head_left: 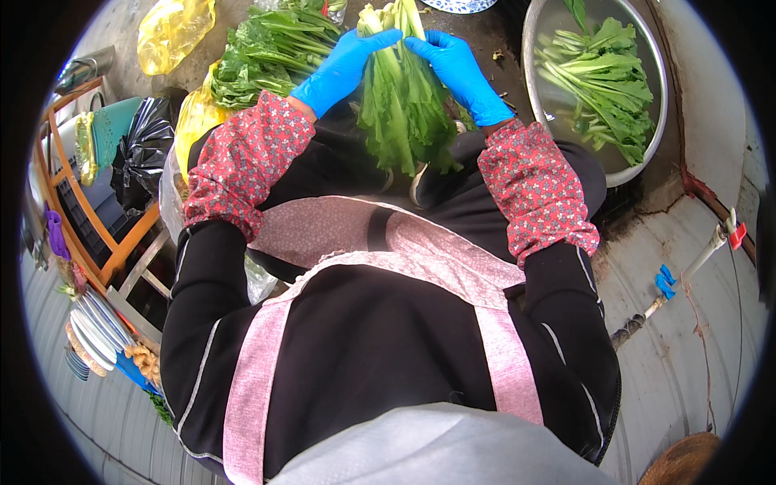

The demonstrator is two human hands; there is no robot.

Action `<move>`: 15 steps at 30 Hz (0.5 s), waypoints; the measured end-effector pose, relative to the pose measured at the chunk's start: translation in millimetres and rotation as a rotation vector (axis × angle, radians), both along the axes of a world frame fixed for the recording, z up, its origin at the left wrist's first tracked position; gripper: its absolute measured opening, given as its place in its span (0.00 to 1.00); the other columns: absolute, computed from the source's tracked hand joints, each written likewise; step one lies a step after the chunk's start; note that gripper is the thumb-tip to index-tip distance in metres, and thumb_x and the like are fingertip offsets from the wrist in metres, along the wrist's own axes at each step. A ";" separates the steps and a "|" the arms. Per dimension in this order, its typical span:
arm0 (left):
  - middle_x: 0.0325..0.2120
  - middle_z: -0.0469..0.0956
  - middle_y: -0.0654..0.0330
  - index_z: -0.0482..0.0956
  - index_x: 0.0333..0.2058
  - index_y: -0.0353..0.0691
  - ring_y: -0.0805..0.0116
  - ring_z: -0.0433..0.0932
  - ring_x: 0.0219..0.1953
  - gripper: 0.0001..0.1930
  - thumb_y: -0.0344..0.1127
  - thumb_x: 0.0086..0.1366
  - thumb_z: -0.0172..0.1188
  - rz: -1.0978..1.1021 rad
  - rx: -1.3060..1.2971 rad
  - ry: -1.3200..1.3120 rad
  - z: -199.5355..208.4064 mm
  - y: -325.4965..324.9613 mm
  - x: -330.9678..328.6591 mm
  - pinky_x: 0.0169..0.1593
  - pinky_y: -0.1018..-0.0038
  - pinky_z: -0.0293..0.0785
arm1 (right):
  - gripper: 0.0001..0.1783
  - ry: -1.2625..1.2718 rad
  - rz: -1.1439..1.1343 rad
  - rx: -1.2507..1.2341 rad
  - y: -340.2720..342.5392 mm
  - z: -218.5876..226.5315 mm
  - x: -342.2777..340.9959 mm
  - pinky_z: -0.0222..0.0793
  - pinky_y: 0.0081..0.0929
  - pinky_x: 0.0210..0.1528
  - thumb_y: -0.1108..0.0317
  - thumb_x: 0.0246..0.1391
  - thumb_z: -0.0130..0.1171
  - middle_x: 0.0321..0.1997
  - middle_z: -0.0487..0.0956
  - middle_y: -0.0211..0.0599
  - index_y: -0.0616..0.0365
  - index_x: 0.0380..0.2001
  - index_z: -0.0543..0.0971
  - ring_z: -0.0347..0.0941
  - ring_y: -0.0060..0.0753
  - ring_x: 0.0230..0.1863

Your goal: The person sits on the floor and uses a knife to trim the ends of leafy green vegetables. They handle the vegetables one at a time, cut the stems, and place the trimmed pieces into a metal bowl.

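My left hand [339,71] and my right hand [462,74], both in blue gloves, are raised at the upper middle. Between them hangs a bunch of leafy greens [404,117], pale stems up and leaves down over my lap. The left fingers and thumb close on the stems from one side. My right thumb and fingers pinch the same stems from the other side. A larger pile of leafy greens [271,61] lies to the left, close to my left hand. On the right, more leafy greens [610,85] sit in water in a metal basin [664,101].
Beside the left pile are a yellow plastic bag [174,34] and a black plastic bag [142,153]. An orange-framed rack [87,200] stands at the far left. The rim of a blue-and-white dish [459,4] shows at the top. A pole [643,319] lies at lower right.
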State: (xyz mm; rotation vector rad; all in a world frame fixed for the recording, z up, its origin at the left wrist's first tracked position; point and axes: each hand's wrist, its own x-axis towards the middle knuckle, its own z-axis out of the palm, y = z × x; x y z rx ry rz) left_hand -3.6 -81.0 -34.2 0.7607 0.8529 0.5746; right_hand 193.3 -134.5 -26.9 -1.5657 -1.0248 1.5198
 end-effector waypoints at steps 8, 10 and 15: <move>0.41 0.85 0.59 0.84 0.49 0.34 0.71 0.83 0.41 0.16 0.33 0.64 0.68 -0.069 0.013 0.040 -9.3 13.5 -10.0 0.47 0.75 0.79 | 0.22 0.220 0.018 -0.058 7.5 -7.5 26.7 0.77 0.27 0.46 0.60 0.64 0.62 0.41 0.85 0.35 0.61 0.57 0.80 0.81 0.24 0.41; 0.37 0.85 0.59 0.84 0.48 0.33 0.70 0.84 0.38 0.15 0.32 0.64 0.68 -0.045 0.010 0.017 -19.3 15.1 -9.8 0.45 0.73 0.79 | 0.22 0.289 -0.006 -0.022 9.2 -13.7 30.1 0.79 0.30 0.49 0.68 0.65 0.55 0.44 0.85 0.41 0.63 0.60 0.76 0.83 0.30 0.42; 0.31 0.83 0.61 0.83 0.43 0.33 0.71 0.82 0.31 0.12 0.30 0.62 0.67 0.063 0.010 0.112 -33.8 23.8 -17.7 0.38 0.74 0.78 | 0.20 0.232 0.009 -0.088 10.3 -32.2 43.3 0.79 0.27 0.41 0.69 0.63 0.55 0.41 0.86 0.42 0.64 0.56 0.78 0.83 0.29 0.36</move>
